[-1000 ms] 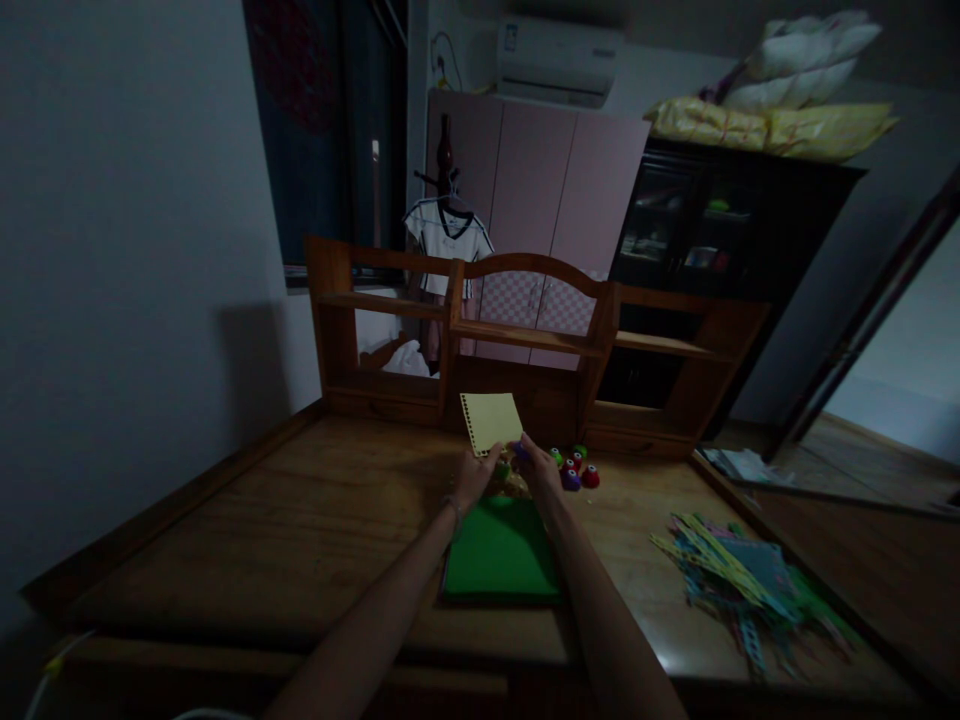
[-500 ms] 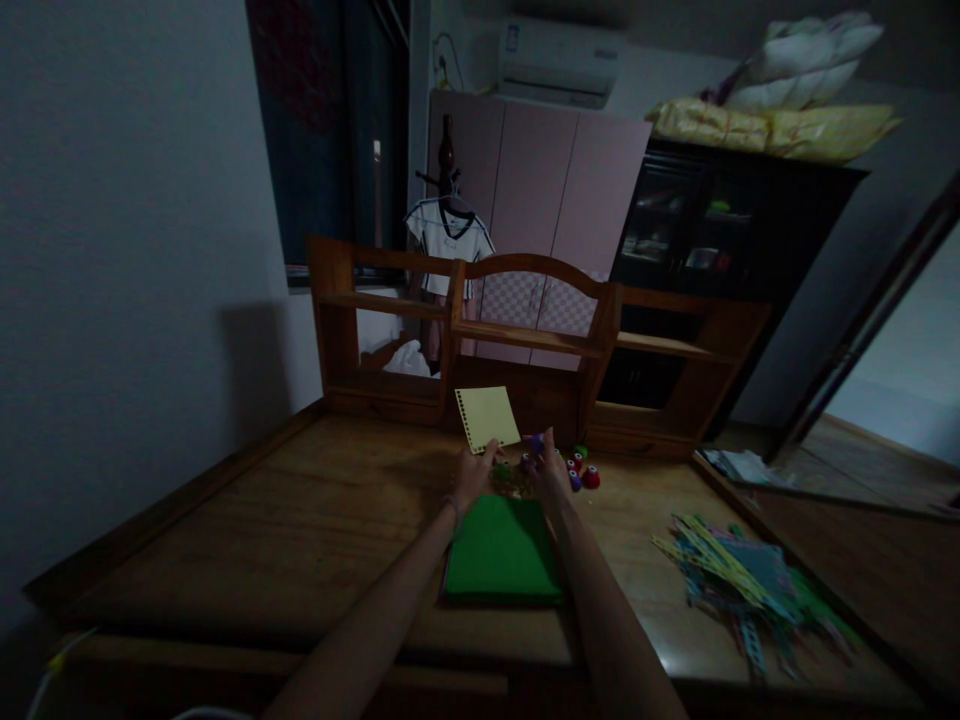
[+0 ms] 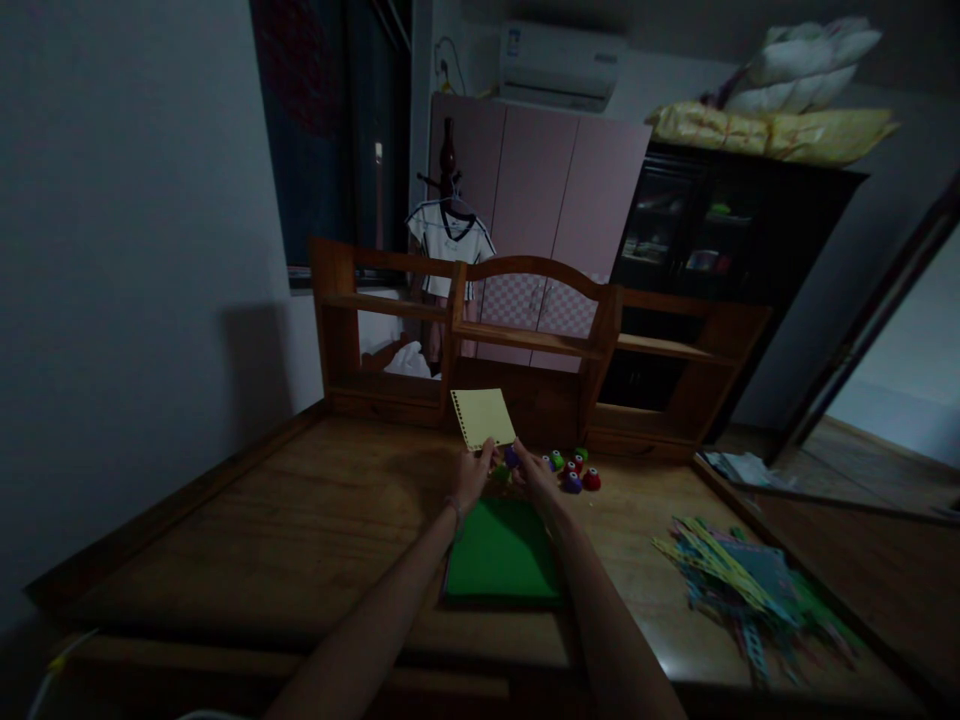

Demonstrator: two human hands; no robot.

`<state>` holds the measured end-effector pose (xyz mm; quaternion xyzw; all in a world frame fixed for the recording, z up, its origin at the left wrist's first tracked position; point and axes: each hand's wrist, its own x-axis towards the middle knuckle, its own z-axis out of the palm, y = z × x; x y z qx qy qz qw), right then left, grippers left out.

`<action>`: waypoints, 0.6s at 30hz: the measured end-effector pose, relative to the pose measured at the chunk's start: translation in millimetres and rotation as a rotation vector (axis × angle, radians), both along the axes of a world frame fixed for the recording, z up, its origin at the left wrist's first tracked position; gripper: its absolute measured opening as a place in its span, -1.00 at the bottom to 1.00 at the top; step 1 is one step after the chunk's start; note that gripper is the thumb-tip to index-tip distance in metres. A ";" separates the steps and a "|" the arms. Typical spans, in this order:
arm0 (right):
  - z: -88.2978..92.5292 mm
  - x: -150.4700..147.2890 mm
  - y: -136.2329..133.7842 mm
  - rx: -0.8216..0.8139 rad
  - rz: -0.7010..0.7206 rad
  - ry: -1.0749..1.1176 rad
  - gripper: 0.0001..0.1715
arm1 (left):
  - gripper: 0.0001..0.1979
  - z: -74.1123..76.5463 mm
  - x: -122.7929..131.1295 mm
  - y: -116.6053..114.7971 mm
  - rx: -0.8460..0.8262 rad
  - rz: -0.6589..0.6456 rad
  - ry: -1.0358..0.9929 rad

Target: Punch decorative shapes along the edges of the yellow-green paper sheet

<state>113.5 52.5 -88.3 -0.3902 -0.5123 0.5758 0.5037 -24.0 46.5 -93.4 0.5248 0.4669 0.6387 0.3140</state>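
Note:
My left hand [image 3: 472, 478] pinches the lower edge of a pale yellow paper sheet [image 3: 482, 415], which has a row of round holes down its left side. Closed around a small purple craft punch [image 3: 511, 457], my right hand [image 3: 538, 482] is at the sheet's lower right corner. Whether the paper sits inside the punch I cannot tell. Several similar punches lie to the right, among them a red one [image 3: 592, 479], a purple one [image 3: 572, 484] and a green one [image 3: 556, 459]. Below both hands lies a bright green flat block or stack [image 3: 502, 556].
Cut paper strips and scraps [image 3: 739, 575], many with holes, are heaped at the right of the wooden desk [image 3: 300, 520]. A wooden shelf unit [image 3: 525, 335] stands along the back edge. A wall [image 3: 135, 300] borders the left.
My right hand has moved left with the purple punch, from beside the paper to its lower right corner. The paper has shifted slightly left.

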 end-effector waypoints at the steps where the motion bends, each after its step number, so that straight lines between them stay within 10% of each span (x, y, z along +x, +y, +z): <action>1: -0.7 -0.6 0.3 -0.003 0.006 -0.001 -0.41 | -0.55 -0.4 0.5 0.4 -0.003 -0.003 0.013; 18: 4.0 1.2 -3.8 0.053 -0.034 -0.011 -0.40 | -0.65 7.4 8.1 -6.5 0.035 -0.073 -0.099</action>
